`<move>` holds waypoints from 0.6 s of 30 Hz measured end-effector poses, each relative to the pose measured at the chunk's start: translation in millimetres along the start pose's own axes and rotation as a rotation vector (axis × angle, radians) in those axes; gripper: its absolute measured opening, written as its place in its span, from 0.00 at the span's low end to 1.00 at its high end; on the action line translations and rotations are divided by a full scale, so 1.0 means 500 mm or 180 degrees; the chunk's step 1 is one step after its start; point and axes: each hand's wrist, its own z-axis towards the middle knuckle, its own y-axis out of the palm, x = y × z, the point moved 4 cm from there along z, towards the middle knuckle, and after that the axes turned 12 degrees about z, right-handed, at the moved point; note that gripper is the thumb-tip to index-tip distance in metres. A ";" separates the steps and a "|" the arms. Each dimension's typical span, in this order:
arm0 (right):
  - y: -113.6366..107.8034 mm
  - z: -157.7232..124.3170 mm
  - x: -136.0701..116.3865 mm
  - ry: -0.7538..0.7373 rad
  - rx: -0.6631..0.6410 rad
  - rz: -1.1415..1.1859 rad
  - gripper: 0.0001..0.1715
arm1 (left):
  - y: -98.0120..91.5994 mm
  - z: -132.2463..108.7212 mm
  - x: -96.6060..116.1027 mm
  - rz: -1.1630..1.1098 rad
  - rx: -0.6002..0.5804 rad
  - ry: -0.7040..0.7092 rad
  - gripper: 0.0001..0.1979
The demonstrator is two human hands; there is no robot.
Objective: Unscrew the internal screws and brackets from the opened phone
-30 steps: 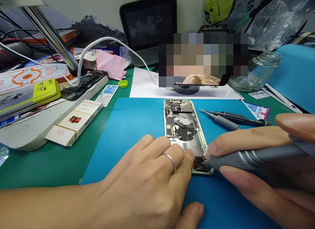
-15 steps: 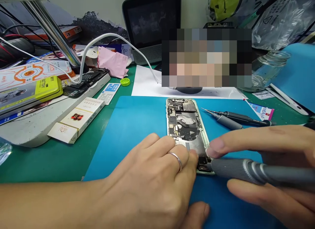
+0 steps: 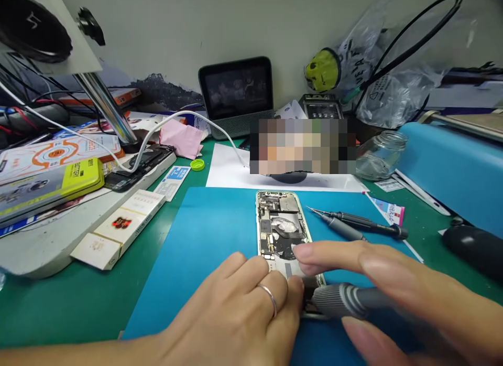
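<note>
An opened smartphone (image 3: 286,266) lies on the blue mat, its circuit board and inner metal parts exposed. My left hand (image 3: 243,308), with a ring on one finger, presses on its lower left part with curled fingers; the fingertips are hidden. My right hand (image 3: 416,287) holds a grey screwdriver (image 3: 341,299) with a ribbed grip, tilted low, its front end at the phone's bottom edge. The index finger is stretched out over the phone, off the handle, and the thumb is below the handle. The screwdriver's tip cannot be made out.
Two more tools, a black screwdriver (image 3: 365,223) and a grey one (image 3: 341,228), lie right of the phone. On the left stand a white cardboard box (image 3: 121,224) and a yellow-grey battery box (image 3: 51,187). A glass jar (image 3: 381,156) and a dark mouse (image 3: 473,248) are right.
The camera view has tilted up, so everything sits lower in the picture. My right index finger has lifted and reaches further over the phone. The screwdriver stays at the phone's lower end.
</note>
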 end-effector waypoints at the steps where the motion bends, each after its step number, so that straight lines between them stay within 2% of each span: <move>1: 0.011 0.003 -0.002 -0.0003 0.0031 -0.0024 0.55 | 0.000 0.002 0.000 0.0074 0.0079 0.0019 0.27; 5: 0.042 0.027 -0.008 0.0041 0.0175 -0.0065 0.50 | 0.006 -0.001 -0.002 0.0138 0.0087 0.0054 0.33; 8: 0.045 0.043 -0.007 0.0020 0.0179 -0.0080 0.49 | 0.014 -0.011 -0.001 0.0098 0.0065 0.0074 0.36; 13: 0.039 0.047 -0.003 -0.0034 0.0147 -0.0134 0.47 | 0.030 -0.014 0.002 0.0306 -0.0027 -0.0051 0.20; 15: 0.038 0.048 -0.005 -0.0063 0.0133 -0.0156 0.47 | 0.031 -0.007 0.003 0.0359 -0.0092 -0.0084 0.22; 18: 0.034 0.052 -0.011 -0.0119 0.0116 -0.0190 0.46 | 0.022 0.004 0.001 0.0372 0.0006 -0.0112 0.24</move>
